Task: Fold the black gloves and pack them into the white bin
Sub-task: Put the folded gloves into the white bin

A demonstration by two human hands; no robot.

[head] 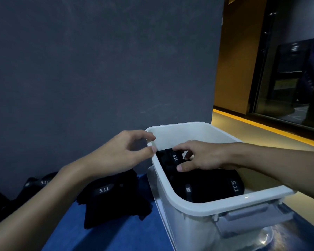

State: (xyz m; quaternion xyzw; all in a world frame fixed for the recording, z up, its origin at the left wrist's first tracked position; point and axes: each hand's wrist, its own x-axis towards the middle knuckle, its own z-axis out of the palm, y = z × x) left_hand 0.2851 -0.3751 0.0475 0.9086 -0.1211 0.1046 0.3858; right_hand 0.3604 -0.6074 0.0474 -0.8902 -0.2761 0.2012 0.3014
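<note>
Head view: the right hand (pixel 198 156) is inside the white bin (pixel 198 207), fingers and thumb curled around a folded black glove (pixel 170 158) beside other packed gloves (pixel 216 187). The left hand (pixel 120 153), loosely curved and holding nothing, touches the bin's left rim. Unpacked gloves (pixel 112 198) lie on the blue bench (pixel 107 238).

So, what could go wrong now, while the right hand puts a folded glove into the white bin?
First, the right hand has its grip on a folded black fabric glove inside the white plastic bin; when released, the fold may spring open. Second, the left hand only touches the bin's rim with fingertips, so the bin might slide on the blue tabletop if pushed.
</note>
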